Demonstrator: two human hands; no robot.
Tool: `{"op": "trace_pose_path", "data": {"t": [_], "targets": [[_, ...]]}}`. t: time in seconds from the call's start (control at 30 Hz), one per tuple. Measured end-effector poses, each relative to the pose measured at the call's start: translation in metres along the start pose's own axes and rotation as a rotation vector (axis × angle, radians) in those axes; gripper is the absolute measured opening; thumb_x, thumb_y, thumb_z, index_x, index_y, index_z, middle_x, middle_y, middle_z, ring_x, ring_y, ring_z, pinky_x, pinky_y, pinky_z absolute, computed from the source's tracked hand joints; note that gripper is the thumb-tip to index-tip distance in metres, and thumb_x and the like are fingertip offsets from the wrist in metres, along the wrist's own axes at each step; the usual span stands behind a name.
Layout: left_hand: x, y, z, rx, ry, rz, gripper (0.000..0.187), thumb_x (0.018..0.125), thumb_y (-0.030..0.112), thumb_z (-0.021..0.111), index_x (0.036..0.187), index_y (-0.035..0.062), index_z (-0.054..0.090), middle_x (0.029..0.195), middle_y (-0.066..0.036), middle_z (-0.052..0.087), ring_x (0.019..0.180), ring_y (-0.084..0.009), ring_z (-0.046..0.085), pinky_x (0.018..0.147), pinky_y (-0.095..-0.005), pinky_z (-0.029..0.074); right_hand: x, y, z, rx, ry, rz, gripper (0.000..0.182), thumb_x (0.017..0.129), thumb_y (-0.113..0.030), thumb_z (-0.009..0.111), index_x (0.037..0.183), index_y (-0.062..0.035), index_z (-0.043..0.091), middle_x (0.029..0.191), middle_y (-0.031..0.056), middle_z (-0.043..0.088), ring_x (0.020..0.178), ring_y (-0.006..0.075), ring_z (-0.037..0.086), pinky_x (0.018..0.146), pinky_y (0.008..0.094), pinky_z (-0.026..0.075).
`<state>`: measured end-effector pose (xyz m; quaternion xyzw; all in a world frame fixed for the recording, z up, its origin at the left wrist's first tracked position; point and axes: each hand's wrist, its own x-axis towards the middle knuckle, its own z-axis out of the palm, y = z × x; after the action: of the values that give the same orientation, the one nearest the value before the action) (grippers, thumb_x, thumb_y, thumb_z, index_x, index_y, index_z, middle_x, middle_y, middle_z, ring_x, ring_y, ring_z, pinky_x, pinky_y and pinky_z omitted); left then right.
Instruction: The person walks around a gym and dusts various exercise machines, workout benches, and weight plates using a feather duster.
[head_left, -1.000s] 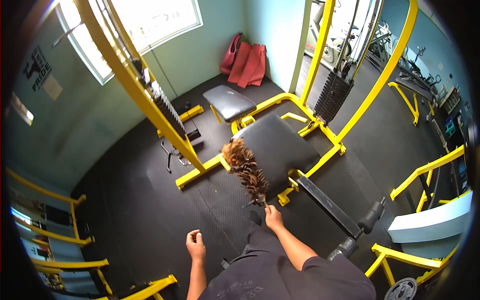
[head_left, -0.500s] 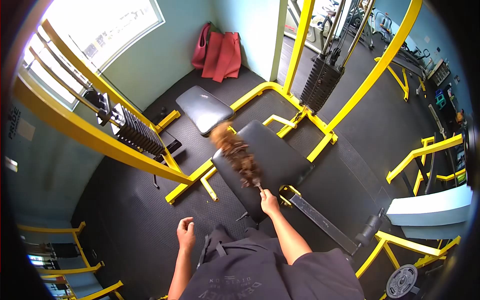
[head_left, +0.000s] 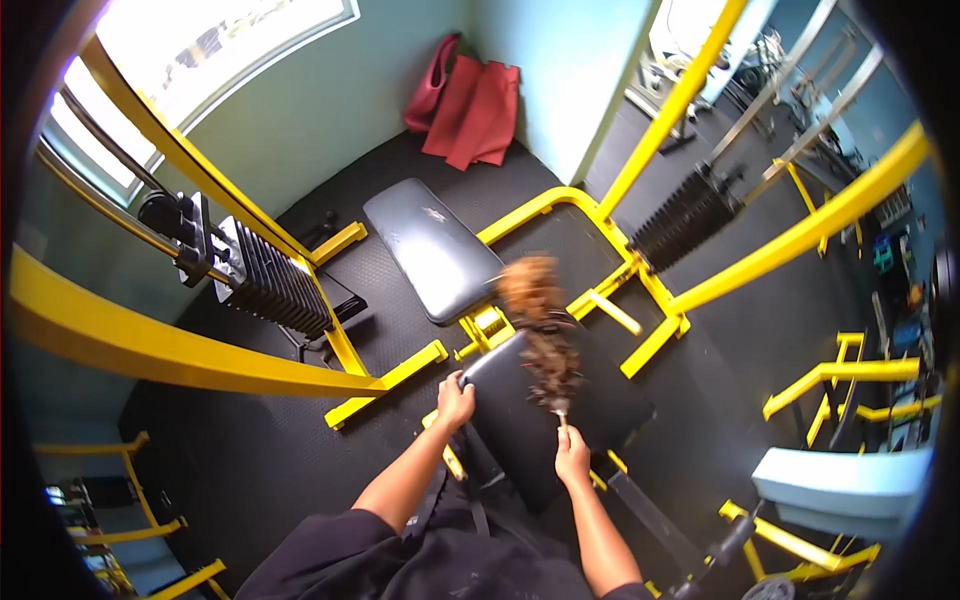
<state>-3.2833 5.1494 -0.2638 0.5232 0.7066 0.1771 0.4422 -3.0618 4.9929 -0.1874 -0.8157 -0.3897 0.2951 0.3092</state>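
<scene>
My right hand point(head_left: 572, 456) is closed round the thin handle of a brown feather duster point(head_left: 545, 335). The duster's feathers, blurred by motion, lie over the black seat pad point(head_left: 505, 400) of a yellow-framed exercise machine, and its lighter tip reaches past the pad's far edge. At the pad's left corner, my left hand point(head_left: 456, 402) grips the edge, with its fingers partly hidden. Just beyond sits the black backrest pad point(head_left: 432, 250), joined to the yellow frame.
Weight stacks stand on the left point(head_left: 270, 280) and on the right point(head_left: 685, 218), between thick yellow uprights. Red mats point(head_left: 470, 110) lean in the wall corner. At the right are a light blue pad point(head_left: 840, 480) and more yellow frames.
My left hand has moved up and right from above the floor onto the seat pad's corner. The feather duster has swung right and points more straight ahead. My view has shifted.
</scene>
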Motion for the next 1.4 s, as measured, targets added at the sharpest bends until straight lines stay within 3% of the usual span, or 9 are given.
{"op": "trace_pose_path", "data": {"t": [0.1,0.27,0.43,0.6,0.67,0.73,0.9,1.13,1.4], "targets": [[0.026,0.064,0.000,0.274,-0.054,-0.366,0.051,0.093,0.047,0.044,0.126,0.0129,0.062,0.129,-0.015,0.055,0.125,-0.0340,0.045,0.106,-0.0456,0.034,0.042,-0.043,0.021,-0.076,-0.029,0.137,0.029,0.100,-0.028,0.047,0.113,-0.0048,0.060,0.099,0.0207,0.067,0.095,0.0384,0.065,0.081,0.0419,0.051],[0.046,0.025,0.042,0.297,0.340,0.031,0.023,0.087,0.032,0.056,0.085,0.0111,0.065,0.089,-0.007,0.061,0.089,-0.0289,0.060,0.075,-0.0457,0.045,0.126,-0.125,0.065,-0.345,-0.418,-0.145,0.031,0.097,-0.022,0.049,0.121,-0.0046,0.060,0.103,0.0272,0.064,0.099,0.0431,0.062,0.081,0.0481,0.051],[0.045,0.034,0.031,0.212,0.255,-0.014,0.016,0.084,0.031,0.060,0.083,0.0158,0.066,0.088,-0.004,0.060,0.087,-0.0263,0.059,0.078,-0.0430,0.043,0.221,-0.149,0.141,-0.309,-0.241,-0.132,0.031,0.097,-0.017,0.047,0.122,-0.0022,0.059,0.105,0.0262,0.064,0.100,0.0437,0.061,0.081,0.0460,0.051],[0.049,0.030,0.031,0.226,0.207,-0.028,0.016,0.083,0.031,0.060,0.086,0.0164,0.066,0.088,-0.003,0.058,0.088,-0.0263,0.057,0.078,-0.0434,0.041,0.272,-0.207,0.189,-0.469,-0.604,-0.225,0.026,0.096,-0.017,0.052,0.120,-0.0137,0.061,0.100,0.0246,0.064,0.097,0.0421,0.062,0.079,0.0443,0.051],[0.050,0.030,0.029,0.218,0.201,-0.030,0.017,0.083,0.032,0.059,0.086,0.0164,0.065,0.087,-0.004,0.057,0.087,-0.0270,0.056,0.078,-0.0440,0.041,0.297,-0.195,0.216,-0.412,-0.474,-0.255,0.024,0.097,-0.024,0.049,0.117,-0.0164,0.060,0.093,0.0233,0.066,0.093,0.0441,0.062,0.077,0.0516,0.050],[0.050,0.033,0.026,0.218,0.161,-0.061,0.014,0.083,0.029,0.059,0.087,0.0169,0.065,0.088,-0.004,0.057,0.089,-0.0272,0.056,0.079,-0.0429,0.041,0.331,-0.159,0.259,-0.224,-0.210,-0.301,0.026,0.096,-0.020,0.050,0.119,-0.0147,0.061,0.095,0.0244,0.066,0.094,0.0433,0.063,0.079,0.0498,0.051],[0.052,0.030,0.025,0.181,0.129,-0.071,0.014,0.080,0.030,0.060,0.085,0.0177,0.065,0.087,-0.004,0.056,0.088,-0.0274,0.054,0.077,-0.0428,0.039,0.368,-0.232,0.314,-0.516,-0.574,-0.324,0.028,0.095,-0.018,0.052,0.120,-0.0139,0.063,0.102,0.0233,0.066,0.098,0.0443,0.062,0.083,0.0467,0.051],[0.055,0.028,0.021,0.154,0.128,-0.053,0.016,0.078,0.033,0.062,0.081,0.0190,0.067,0.082,-0.004,0.055,0.081,-0.0268,0.055,0.072,-0.0429,0.039,0.502,-0.247,0.441,-0.413,-0.324,-0.401,0.022,0.092,-0.013,0.046,0.098,0.0006,0.062,0.092,0.0266,0.066,0.094,0.0437,0.063,0.078,0.0523,0.050],[0.054,0.027,0.018,0.148,0.080,-0.101,0.018,0.078,0.035,0.062,0.080,0.0181,0.067,0.080,-0.004,0.055,0.080,-0.0260,0.056,0.073,-0.0420,0.039,0.470,-0.331,0.468,-0.702,-0.492,-0.362,0.026,0.092,-0.021,0.052,0.112,-0.0097,0.065,0.106,0.0209,0.067,0.103,0.0396,0.063,0.086,0.0488,0.050]]}}
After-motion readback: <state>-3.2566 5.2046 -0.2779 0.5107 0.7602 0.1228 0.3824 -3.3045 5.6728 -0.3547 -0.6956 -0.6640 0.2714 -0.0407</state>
